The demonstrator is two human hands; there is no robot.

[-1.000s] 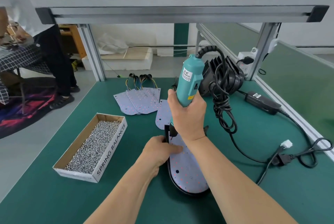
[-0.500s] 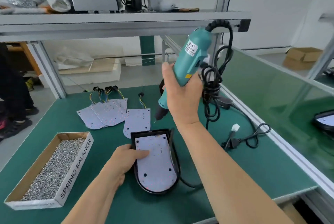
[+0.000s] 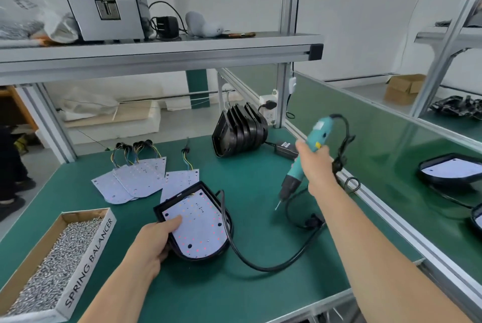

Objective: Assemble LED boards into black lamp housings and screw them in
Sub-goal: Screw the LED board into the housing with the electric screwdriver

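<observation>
On the green tabletop [image 3: 260, 283] lies the black lamp housing [image 3: 226, 214] with its LED board [image 3: 198, 226] inside; left hand [image 3: 151, 241] fingers [image 3: 173, 222] grip its left edge, thumb on the board. To the right, well apart, right hand [image 3: 317, 166] fingers wrap the teal screwdriver [image 3: 303, 159], bit pointing down.

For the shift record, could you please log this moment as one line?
left hand: gripping lamp housing | right hand: holding electric screwdriver aside | LED board: seated

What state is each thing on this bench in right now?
Lamp housing: flat on the mat, LED board seated inside.
Left hand: gripping the housing's edge.
Right hand: holding the screwdriver clear, tip down.
Screw box: open, full.
Spare boards: loose, overlapping.
</observation>
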